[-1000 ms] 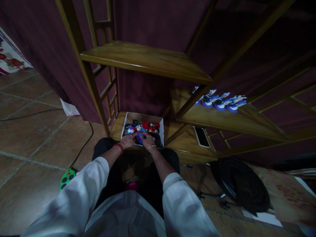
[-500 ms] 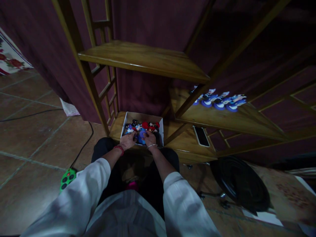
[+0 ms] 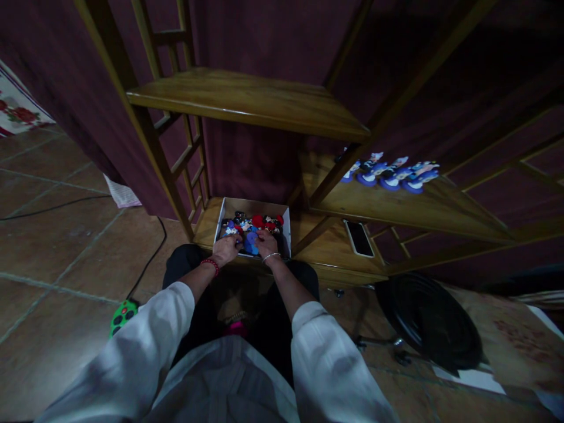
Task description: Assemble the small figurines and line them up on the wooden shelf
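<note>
A shallow white box (image 3: 287,230) on the low wooden shelf holds several small figurines (image 3: 264,222) in red, black, white and blue. Both my hands are over its near side. My right hand (image 3: 267,243) has its fingers closed at the edge of a purple round base (image 3: 251,239), which resembles the bases under the displayed figures. Beside it on the left, my left hand (image 3: 226,249) is curled, with a bit of blue-purple showing at the fingertips. What exactly the left fingers pinch is too small and dark to make out.
Several figurines on purple round bases (image 3: 390,178) stand on the right shelf. A phone (image 3: 359,238) lies on the lower board. An upper shelf (image 3: 247,100) overhangs the box. A black round stool (image 3: 429,326) is at right; a green button device (image 3: 123,315) is on the floor at left.
The view has shifted slightly. My right hand has moved a little off the middle of the purple base, so more of it shows. Both hands remain at the box.
</note>
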The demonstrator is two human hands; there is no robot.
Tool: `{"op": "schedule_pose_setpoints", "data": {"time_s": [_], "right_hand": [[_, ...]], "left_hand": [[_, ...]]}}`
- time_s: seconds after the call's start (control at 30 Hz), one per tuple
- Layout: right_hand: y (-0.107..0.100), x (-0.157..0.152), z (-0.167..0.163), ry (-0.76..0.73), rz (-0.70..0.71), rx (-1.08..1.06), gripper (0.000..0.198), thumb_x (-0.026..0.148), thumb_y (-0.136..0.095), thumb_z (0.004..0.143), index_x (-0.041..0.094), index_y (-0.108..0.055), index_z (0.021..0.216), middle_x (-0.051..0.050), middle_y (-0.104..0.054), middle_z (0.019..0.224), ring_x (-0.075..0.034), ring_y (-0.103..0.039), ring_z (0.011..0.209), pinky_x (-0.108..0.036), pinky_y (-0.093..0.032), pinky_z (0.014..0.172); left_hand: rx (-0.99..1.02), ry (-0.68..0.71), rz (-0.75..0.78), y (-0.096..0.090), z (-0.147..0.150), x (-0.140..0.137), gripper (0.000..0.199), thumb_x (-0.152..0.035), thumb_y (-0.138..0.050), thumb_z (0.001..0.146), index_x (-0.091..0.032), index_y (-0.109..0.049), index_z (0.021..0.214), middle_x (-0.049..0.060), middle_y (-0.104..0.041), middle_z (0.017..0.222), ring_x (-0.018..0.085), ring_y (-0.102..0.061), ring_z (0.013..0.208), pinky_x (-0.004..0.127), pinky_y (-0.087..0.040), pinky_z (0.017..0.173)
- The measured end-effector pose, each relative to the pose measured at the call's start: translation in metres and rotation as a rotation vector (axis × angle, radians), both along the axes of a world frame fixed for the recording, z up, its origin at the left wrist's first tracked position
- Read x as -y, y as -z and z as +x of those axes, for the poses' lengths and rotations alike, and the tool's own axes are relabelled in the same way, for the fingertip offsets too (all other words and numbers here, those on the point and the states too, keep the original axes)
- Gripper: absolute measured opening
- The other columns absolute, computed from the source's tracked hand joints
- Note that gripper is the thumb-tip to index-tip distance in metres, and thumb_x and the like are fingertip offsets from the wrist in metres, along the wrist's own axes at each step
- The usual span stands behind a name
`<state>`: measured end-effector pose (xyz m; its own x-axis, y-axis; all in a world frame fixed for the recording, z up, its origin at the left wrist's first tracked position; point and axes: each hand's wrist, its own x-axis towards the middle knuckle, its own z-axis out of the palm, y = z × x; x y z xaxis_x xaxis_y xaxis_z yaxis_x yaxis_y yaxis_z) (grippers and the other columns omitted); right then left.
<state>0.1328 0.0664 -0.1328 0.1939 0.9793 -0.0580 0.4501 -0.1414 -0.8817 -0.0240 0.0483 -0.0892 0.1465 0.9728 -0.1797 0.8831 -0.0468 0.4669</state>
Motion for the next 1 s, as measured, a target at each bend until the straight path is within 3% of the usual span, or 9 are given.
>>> {"op": "schedule_pose_setpoints", "data": {"time_s": [0.23, 0.53, 0.8, 1.0], "right_hand": [[-0.002, 0.003, -0.002, 0.047, -0.043, -0.179, 0.023, 0.018, -0.054, 0.071, 0.019, -0.061, 0.093, -0.002, -0.066, 0.092, -0.012, -0.064, 0.076, -0.022, -0.054, 0.063], [-0.004, 0.002, -0.002, 0.021, -0.074, -0.191, 0.023, 0.015, -0.051, 0.073, 0.017, -0.061, 0.093, -0.002, -0.067, 0.094, -0.011, -0.063, 0.076, -0.023, -0.053, 0.066], [-0.009, 0.008, -0.003, -0.013, -0.066, -0.257, 0.021, 0.014, -0.050, 0.073, 0.019, -0.062, 0.089, -0.001, -0.068, 0.091, -0.011, -0.063, 0.076, -0.023, -0.054, 0.066], [-0.012, 0.011, -0.004, -0.038, -0.058, -0.244, 0.022, 0.015, -0.050, 0.072, 0.019, -0.063, 0.089, -0.001, -0.068, 0.091, -0.013, -0.064, 0.081, -0.025, -0.054, 0.069]], "left_hand": [[0.114, -0.079, -0.109, -0.004, 0.002, -0.010, 0.027, -0.034, -0.058, 0.076, -0.027, -0.065, 0.101, 0.002, -0.067, 0.101, 0.018, -0.060, 0.091, 0.026, -0.045, 0.080], [0.197, 0.008, 0.008, 0.004, 0.001, -0.018, 0.031, -0.016, -0.048, 0.078, -0.021, -0.066, 0.102, 0.005, -0.064, 0.103, 0.016, -0.061, 0.086, 0.025, -0.046, 0.082], [0.234, -0.009, 0.017, 0.014, 0.013, -0.020, 0.029, -0.019, -0.052, 0.078, -0.017, -0.062, 0.105, 0.005, -0.065, 0.098, 0.015, -0.059, 0.088, 0.024, -0.046, 0.083], [0.288, -0.064, 0.017, 0.018, 0.011, -0.017, 0.018, -0.022, -0.054, 0.077, -0.018, -0.061, 0.093, 0.002, -0.064, 0.088, 0.013, -0.058, 0.081, 0.025, -0.046, 0.077]]}}
